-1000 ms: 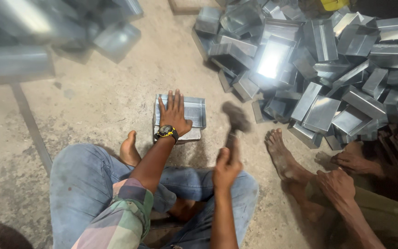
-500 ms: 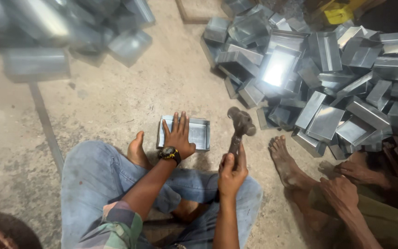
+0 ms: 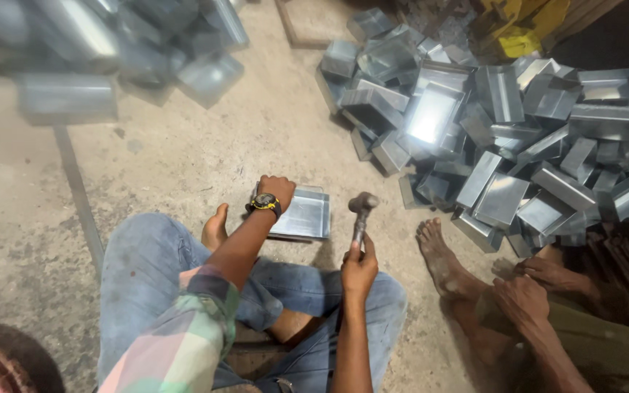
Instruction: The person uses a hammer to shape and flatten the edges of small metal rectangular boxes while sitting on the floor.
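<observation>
The left hand (image 3: 277, 188) presses closed on the near-left edge of the metal tray (image 3: 301, 212) on the floor; the right hand (image 3: 359, 266) grips the hammer (image 3: 362, 207) upright. Strikes should land well clear of the fingers.

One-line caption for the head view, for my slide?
Seated person's left hand steadies a metal tray on the floor while the right hand holds a hammer.

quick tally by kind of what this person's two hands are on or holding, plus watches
metal tray under the left hand: 1
hammer in the right hand: 1
wristwatch: 1
total: 3
</observation>
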